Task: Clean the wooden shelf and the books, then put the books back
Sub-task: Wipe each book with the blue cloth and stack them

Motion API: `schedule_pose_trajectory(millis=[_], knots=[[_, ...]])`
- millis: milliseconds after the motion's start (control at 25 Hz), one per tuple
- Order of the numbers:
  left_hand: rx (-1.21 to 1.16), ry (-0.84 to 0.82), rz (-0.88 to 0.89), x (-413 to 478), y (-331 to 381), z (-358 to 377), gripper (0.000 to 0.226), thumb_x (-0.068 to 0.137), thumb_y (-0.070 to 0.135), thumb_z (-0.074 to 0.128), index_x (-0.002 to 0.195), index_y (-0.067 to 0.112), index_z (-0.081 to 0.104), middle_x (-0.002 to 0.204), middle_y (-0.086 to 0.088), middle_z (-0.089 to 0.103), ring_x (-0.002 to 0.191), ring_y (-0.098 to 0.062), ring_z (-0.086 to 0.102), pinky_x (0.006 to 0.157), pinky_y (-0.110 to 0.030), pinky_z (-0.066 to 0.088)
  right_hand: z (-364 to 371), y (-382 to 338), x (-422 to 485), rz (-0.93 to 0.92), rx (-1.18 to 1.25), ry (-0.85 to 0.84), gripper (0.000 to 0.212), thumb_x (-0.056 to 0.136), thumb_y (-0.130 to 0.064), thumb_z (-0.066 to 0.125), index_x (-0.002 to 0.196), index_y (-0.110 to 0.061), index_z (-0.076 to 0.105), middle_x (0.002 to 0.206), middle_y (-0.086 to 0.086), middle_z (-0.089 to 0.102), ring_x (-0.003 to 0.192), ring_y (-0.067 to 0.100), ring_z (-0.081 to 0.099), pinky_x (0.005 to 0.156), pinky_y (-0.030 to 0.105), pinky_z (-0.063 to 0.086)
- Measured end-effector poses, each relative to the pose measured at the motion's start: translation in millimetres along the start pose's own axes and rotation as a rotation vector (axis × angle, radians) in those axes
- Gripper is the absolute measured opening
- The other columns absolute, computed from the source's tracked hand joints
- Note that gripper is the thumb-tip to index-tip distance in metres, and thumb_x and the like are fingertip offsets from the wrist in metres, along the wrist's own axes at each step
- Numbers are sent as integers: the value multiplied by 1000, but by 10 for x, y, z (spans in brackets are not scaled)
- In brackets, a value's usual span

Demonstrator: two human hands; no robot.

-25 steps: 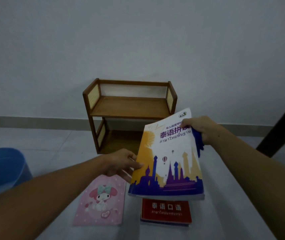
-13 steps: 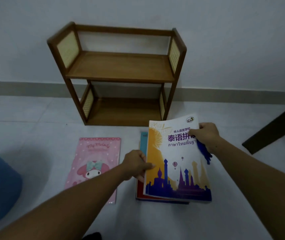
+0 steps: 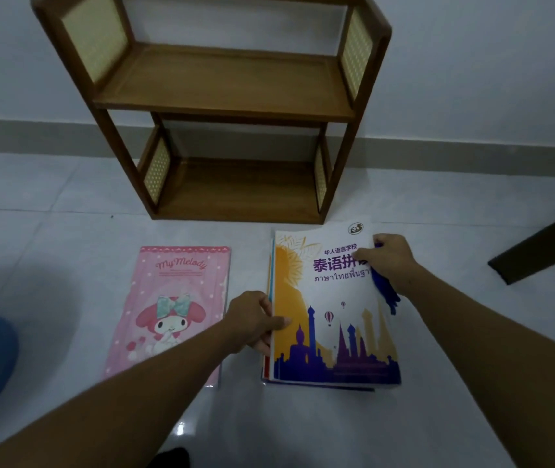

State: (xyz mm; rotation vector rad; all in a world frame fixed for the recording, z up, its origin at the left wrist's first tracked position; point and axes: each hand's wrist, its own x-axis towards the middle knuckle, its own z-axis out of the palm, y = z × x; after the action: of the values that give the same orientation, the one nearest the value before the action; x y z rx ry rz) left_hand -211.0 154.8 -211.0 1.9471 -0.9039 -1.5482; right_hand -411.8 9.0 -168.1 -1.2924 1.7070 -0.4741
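One wooden shelf [image 3: 222, 96], upright on the floor [image 3: 50, 231] against the wall. One stack [image 3: 267, 368] of books before the shelf's right foot. Left hand [image 3: 252, 322] grips the top book [image 3: 333, 319] at its left edge; right hand [image 3: 387, 261] pinches its upper right corner, along with a blue cloth [image 3: 384, 292]. One pink book [image 3: 168, 309], flat, left of the stack.

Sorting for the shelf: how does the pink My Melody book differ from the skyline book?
The pink My Melody book lies alone, untouched; the skyline book tops a stack, gripped by the left hand and right hand. The My Melody book shows a cartoon character; the skyline book shows purple towers. Both lie face up before the wooden shelf.
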Motion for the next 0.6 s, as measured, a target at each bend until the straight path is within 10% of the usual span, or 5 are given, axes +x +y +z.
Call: schedule_pose_trajectory(millis=[400,600], knots=[[191,44,41,83,-88,11,33,80,28,74,87,12,46,82,-15,70,67,-26,72,57,-36,60,30,78,9,6,22,-15,20,83,-7,70,103,-7,63,99,14,68,78,23,64,71,33,52],[418,84,36,54,-93,-7,55,76,44,73,103,12,38,93,-9,60,71,-25,68,55,-35,58,40,-27,-105,-24,-162,370,43,92,-9,58,134,-12,51,129,16,55,110,33,57,87,37,46]])
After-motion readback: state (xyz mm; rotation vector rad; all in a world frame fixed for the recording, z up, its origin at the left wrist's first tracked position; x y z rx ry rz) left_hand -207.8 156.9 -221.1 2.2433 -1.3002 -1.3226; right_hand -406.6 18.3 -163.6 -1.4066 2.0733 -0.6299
